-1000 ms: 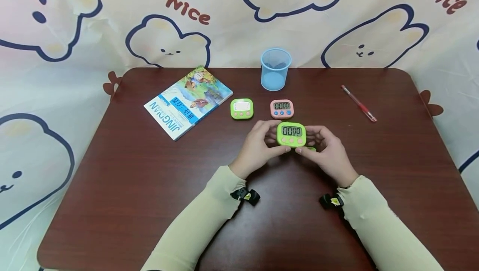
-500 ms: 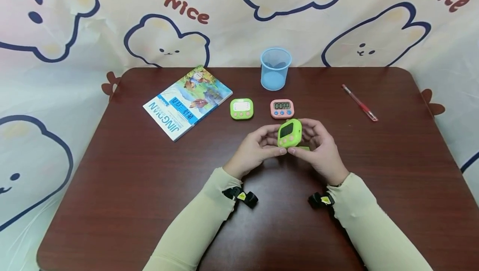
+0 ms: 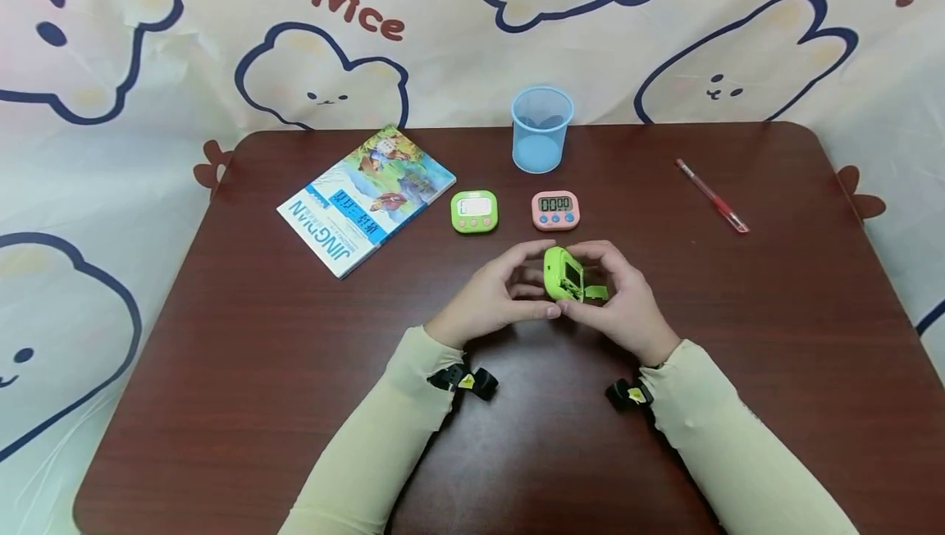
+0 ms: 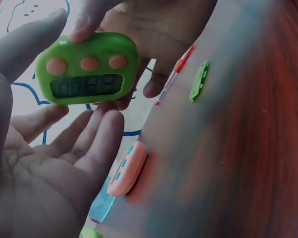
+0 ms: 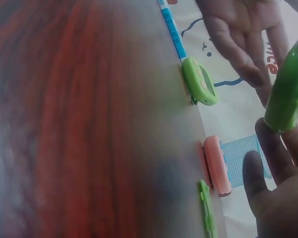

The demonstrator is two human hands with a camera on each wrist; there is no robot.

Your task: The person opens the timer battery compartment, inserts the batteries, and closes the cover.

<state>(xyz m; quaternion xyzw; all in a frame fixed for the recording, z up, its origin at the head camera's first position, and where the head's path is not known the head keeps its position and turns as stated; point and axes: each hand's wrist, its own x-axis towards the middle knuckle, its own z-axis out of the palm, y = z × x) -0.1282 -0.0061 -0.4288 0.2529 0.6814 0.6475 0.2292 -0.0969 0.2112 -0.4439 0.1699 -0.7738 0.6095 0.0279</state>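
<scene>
A green digital timer [image 3: 552, 274] is held up between both hands over the table. My left hand [image 3: 483, 297] pinches it between thumb and fingers from the left. From the right, my right hand [image 3: 627, 301] also holds it, the two thumbs close together at its lower edge. In the head view the timer stands turned, and a dark recess shows on its right-facing side. The left wrist view shows its display and pink buttons. A loose green cover [image 4: 199, 82] lies on the table beyond the hands, partly seen in the head view near the right fingers.
Behind the hands lie a pink timer [image 3: 555, 211] and another green timer [image 3: 474, 212]. A blue mesh cup [image 3: 541, 141] stands at the back. The book [image 3: 367, 200] is at back left, the red pen [image 3: 712, 196] at right.
Both hands have turned the green timer from display facing the head camera to a side-on pose with the recess showing. The hands have shifted slightly left. The head view has tilted a little.
</scene>
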